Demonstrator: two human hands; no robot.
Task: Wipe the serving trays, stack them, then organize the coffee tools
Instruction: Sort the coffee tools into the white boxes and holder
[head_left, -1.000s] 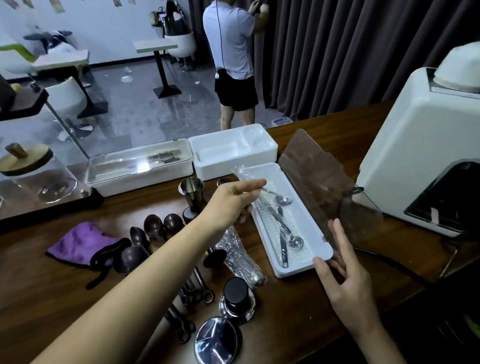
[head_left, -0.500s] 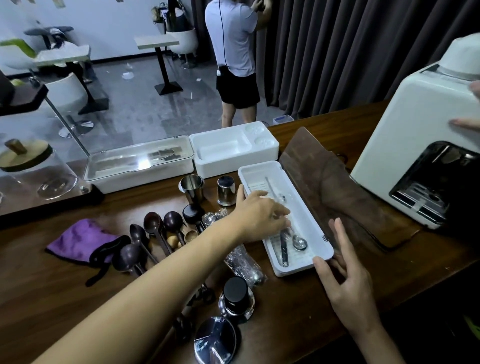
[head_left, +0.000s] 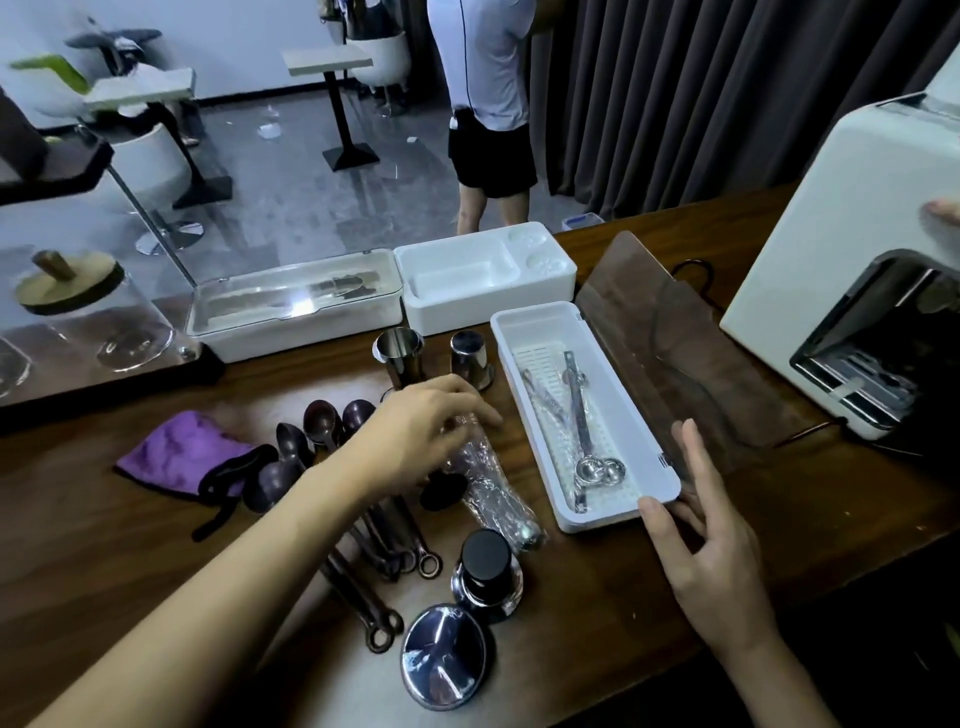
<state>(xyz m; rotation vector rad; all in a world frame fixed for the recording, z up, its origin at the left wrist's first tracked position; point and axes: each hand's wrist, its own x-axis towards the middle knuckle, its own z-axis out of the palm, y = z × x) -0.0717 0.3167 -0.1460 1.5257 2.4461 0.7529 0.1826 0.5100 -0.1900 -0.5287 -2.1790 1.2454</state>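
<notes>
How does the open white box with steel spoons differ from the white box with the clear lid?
The open box has its tinted lid swung back; the lidded box is closed. The open box holds steel spoons; the lidded box holds dark items. Both are long and white.

The left arm (head_left: 218, 587) stretches in from the lower left, bare, left hand (head_left: 431, 431) palm down, fingers curled downward; whether they grip anything, can't tell. The right hand (head_left: 711, 525) comes in from the lower right, fingers straight and spread, thumb out left.
</notes>
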